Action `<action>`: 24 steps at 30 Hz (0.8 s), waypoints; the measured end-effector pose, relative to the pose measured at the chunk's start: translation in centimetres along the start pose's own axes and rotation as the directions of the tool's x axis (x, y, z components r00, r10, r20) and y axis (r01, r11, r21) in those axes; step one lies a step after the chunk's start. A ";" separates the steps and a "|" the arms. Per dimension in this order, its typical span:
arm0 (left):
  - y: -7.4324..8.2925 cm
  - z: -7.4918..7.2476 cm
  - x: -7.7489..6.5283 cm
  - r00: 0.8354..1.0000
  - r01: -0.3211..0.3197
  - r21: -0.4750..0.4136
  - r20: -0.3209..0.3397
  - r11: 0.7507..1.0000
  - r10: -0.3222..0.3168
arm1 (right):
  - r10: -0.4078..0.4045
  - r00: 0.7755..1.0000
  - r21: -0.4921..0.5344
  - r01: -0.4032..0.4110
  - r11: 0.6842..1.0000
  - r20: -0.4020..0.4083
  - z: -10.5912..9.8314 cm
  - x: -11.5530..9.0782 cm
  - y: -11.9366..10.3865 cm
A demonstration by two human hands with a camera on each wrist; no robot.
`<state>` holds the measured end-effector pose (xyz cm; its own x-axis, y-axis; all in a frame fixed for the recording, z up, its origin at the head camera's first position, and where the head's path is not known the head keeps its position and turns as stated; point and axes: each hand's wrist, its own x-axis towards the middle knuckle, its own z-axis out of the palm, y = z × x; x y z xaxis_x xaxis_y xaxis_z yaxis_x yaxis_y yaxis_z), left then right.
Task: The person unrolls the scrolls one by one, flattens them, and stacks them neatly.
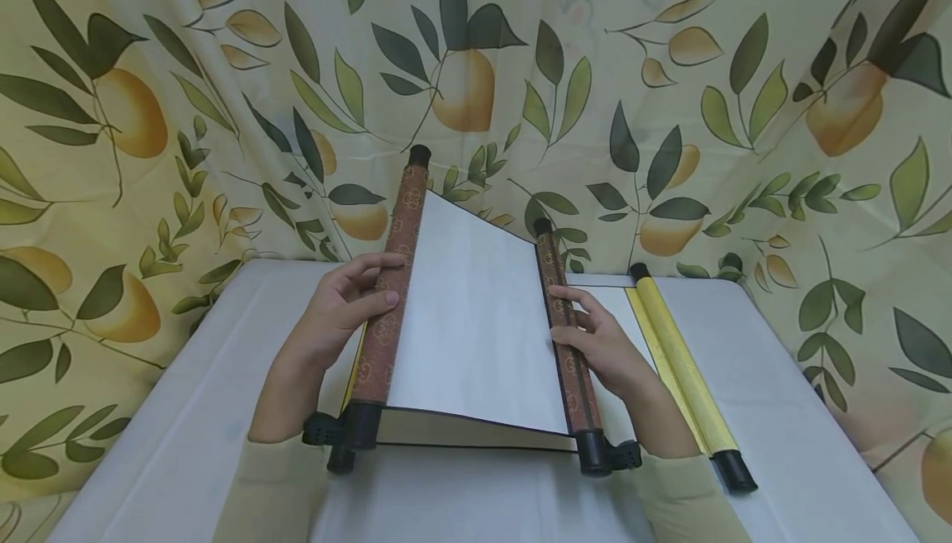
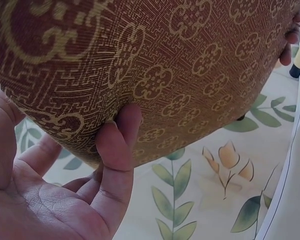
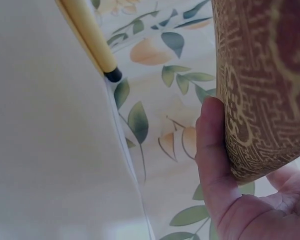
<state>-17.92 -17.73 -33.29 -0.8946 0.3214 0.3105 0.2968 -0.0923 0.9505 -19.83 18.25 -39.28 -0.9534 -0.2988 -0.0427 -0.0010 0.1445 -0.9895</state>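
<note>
A hanging scroll with red-brown flowered brocade is held up, partly unrolled, its blank white paper [image 1: 476,320] spread between two rolled ends. My left hand [image 1: 327,311] grips the left roll [image 1: 406,212], thumb in front. On the other side my right hand [image 1: 604,349] holds the thinner right roll [image 1: 583,402] between thumb and fingers. Black knobs cap the ends. From the left wrist, the patterned brocade back [image 2: 205,65] shows with fingertips against it. The right wrist view has brocade [image 3: 265,90] resting in the curled hand.
Beneath it, a second scroll with a yellow roll [image 1: 687,378] and black knobs lies open on the white-covered table [image 1: 781,378]. Its left side is mostly hidden behind the raised scroll. A curtain [image 1: 565,113] printed with fruit and leaves hangs behind the table and along its sides.
</note>
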 end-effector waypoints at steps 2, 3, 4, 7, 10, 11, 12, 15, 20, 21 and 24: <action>0.0 -0.1 0.0 1.000 -0.005 0.001 -0.003 1.000 0.005 | -0.003 1.000 -0.006 0.003 1.000 0.003 0.0 0.1 0.0; 0.0 -0.1 0.0 1.000 -0.008 0.004 -0.004 1.000 0.008 | -0.010 1.000 -0.010 0.010 1.000 0.004 -0.1 0.1 0.0; 0.0 -0.2 0.0 1.000 -0.010 0.004 -0.007 1.000 0.010 | -0.019 1.000 -0.012 0.019 1.000 0.008 -0.1 0.1 0.1; 0.0 -0.3 -0.1 1.000 -0.014 0.000 -0.012 1.000 0.014 | -0.040 0.999 -0.021 0.040 0.999 0.005 -0.2 0.1 0.2; 0.0 -0.4 -0.1 1.000 -0.013 -0.006 -0.011 1.000 0.013 | -0.049 0.999 -0.029 0.050 0.998 0.008 -0.2 0.1 0.3; 0.0 -0.5 -0.1 1.000 -0.012 -0.004 -0.011 1.000 0.012 | -0.045 0.999 -0.029 0.045 0.999 0.008 -0.2 0.1 0.3; 0.0 -0.5 -0.2 1.000 -0.009 -0.002 -0.011 1.000 0.009 | -0.042 0.999 -0.027 0.042 0.999 0.010 -0.2 0.1 0.3; 0.1 -0.7 -0.3 1.000 -0.001 0.016 -0.020 1.000 0.001 | -0.030 0.999 0.002 0.030 1.000 0.014 -0.2 0.1 0.2; 0.5 -0.9 -0.4 1.000 -0.002 0.039 -0.020 0.999 0.003 | -0.020 1.000 0.055 0.019 0.998 0.013 -0.2 0.0 0.1; 0.6 -0.9 -0.5 1.000 -0.003 0.038 -0.018 0.999 0.004 | -0.019 1.000 0.058 0.018 0.998 0.014 -0.2 0.0 0.1; 0.6 -1.0 -0.5 1.000 -0.005 0.035 -0.013 0.999 0.006 | -0.017 1.000 0.062 0.015 0.998 0.020 -0.2 -0.1 0.0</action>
<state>-17.66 -18.86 -32.85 -0.8970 0.3089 0.3162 0.3129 -0.0614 0.9478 -19.82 18.48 -39.28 -0.9470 -0.3198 -0.0290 0.0031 0.0811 -0.9967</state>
